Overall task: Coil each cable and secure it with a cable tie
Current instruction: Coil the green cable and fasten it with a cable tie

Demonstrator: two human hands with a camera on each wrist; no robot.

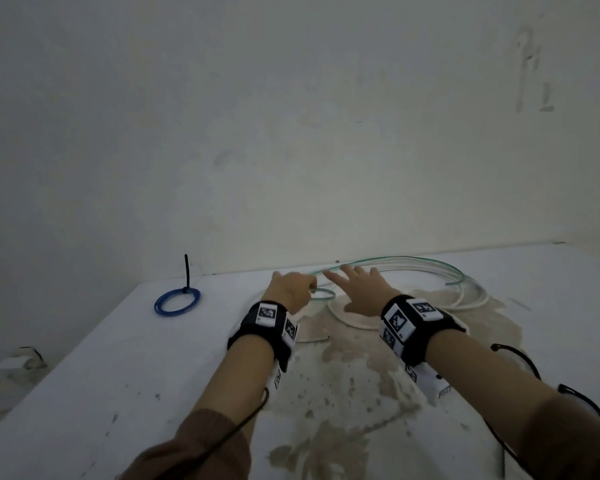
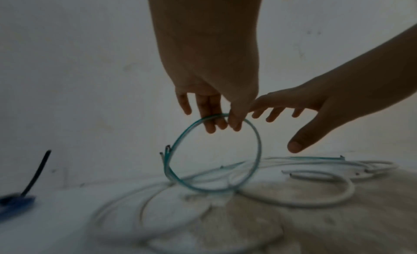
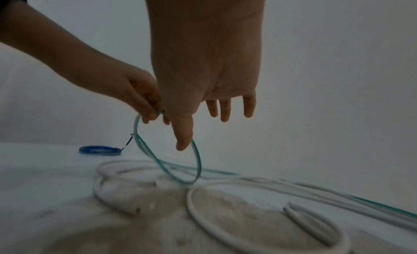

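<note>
Stained white table (image 1: 125,344), left hand (image 1: 291,289) pinching round green cable (image 2: 257,142)

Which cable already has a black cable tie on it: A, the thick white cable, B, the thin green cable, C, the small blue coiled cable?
C: the small blue coiled cable lies closed on the white table with the black cable tie standing up from it, while the left hand holds only a loop of the thin green cable, untied.
</note>
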